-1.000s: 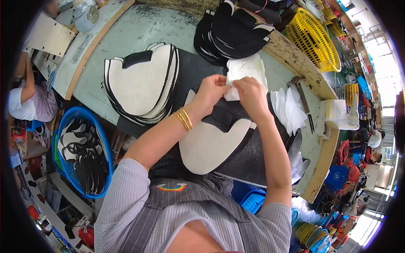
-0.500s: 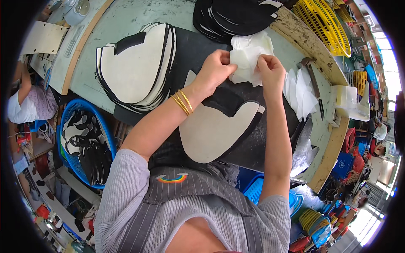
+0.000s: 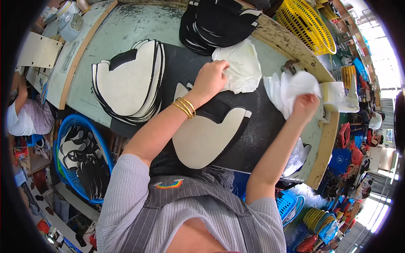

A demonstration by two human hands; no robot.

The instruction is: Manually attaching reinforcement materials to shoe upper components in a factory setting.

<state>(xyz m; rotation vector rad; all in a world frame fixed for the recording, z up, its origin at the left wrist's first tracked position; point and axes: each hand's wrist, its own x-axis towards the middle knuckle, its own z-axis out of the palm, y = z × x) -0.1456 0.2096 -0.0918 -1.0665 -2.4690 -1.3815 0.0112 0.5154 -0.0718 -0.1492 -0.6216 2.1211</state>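
In my right hand [image 3: 306, 106] is a thin white sheet [image 3: 303, 83], pinched by its lower edge and blurred by motion. It hangs over a fan of similar white pieces [image 3: 276, 93] on the right of the bench. My left hand [image 3: 212, 80], with gold bangles at the wrist, has its fingers curled at the left edge of a crumpled white sheet pile [image 3: 247, 67]; what lies between them is hidden. Under my left wrist and forearm, a cream curved cutout piece [image 3: 202, 137] with a black edge lies on the dark board [image 3: 263, 126].
A stack of cream curved pieces [image 3: 124, 86] lies left, and a black stack [image 3: 219, 25] at the back. A wooden rail [image 3: 287, 42] bounds the right side, with a yellow basket [image 3: 310, 27] beyond. A blue basket [image 3: 112, 156] of cutouts stands at lower left.
My right hand has left the white sheet pile and moved right to the fanned pieces, where it now holds a sheet. My left hand stays by the pile. The whole view has shifted slightly.
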